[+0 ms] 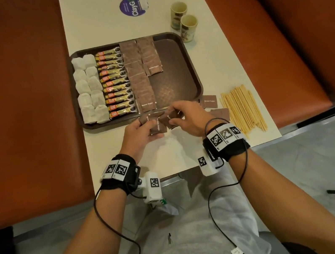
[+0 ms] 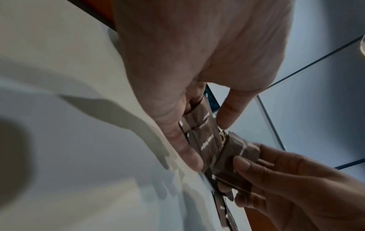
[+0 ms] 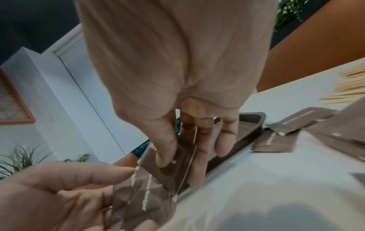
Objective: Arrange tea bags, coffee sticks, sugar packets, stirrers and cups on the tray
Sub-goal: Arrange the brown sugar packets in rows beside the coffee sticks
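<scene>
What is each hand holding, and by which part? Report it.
Left hand: sugar packets, thumb across their faces. Right hand: one packet, pinched at its face.

Place: a café or restaurant seating booth, as far as the pictures tell.
Seats: two long benches (image 1: 15,108) with orange-brown padding stand on both sides of a narrow white table (image 1: 100,22).
Table mark: a round purple sticker (image 1: 131,6) with the letters "ClayG" lies on the tabletop, like a shop label.
Serving goods: a brown plastic tray (image 1: 194,73) carries rows of tea bags (image 1: 89,89), coffee sticks (image 1: 116,82) and brown sugar packets (image 1: 140,80); paper cups (image 1: 183,23) and wooden stirrers (image 1: 242,110) lie beside it.
Room: grey floor tiles (image 1: 302,170), white walls and green plants (image 3: 23,159) in the right wrist view.
</scene>
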Demonstrator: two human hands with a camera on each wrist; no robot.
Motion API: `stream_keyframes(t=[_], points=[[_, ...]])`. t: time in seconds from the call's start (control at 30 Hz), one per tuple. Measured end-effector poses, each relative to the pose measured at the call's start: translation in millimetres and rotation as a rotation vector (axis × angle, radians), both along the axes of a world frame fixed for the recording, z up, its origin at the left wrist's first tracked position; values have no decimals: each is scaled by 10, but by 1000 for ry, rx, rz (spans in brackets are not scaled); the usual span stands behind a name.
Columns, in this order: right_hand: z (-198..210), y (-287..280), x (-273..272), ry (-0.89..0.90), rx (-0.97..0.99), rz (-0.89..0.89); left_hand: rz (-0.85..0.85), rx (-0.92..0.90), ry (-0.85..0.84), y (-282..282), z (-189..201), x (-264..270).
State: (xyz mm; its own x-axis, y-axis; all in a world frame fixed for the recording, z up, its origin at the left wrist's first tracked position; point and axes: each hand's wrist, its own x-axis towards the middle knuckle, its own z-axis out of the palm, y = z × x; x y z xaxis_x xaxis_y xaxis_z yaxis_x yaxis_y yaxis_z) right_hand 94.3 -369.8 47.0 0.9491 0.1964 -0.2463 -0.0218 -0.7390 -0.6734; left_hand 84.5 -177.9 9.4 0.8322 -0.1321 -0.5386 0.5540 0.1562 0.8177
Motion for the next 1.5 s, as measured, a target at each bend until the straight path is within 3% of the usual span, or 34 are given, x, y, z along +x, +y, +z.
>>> stream_keyframes(t=[0.23,0.47,0.73,1.3,1.5], points=[[183,261,278,-49,52,60,13,-17,-100,176,148,74],[230,443,510,-206,155,-44,107,-37,-134,298,230,237],[183,507,818,-167,212,-141,230,-146,-144,343,326,574],[109,516,1187,-100,365,-197,230,-79,-155,364,360,916],[-89,267,1363,-83,299,-301,278,-33,-80,356,261,1035]])
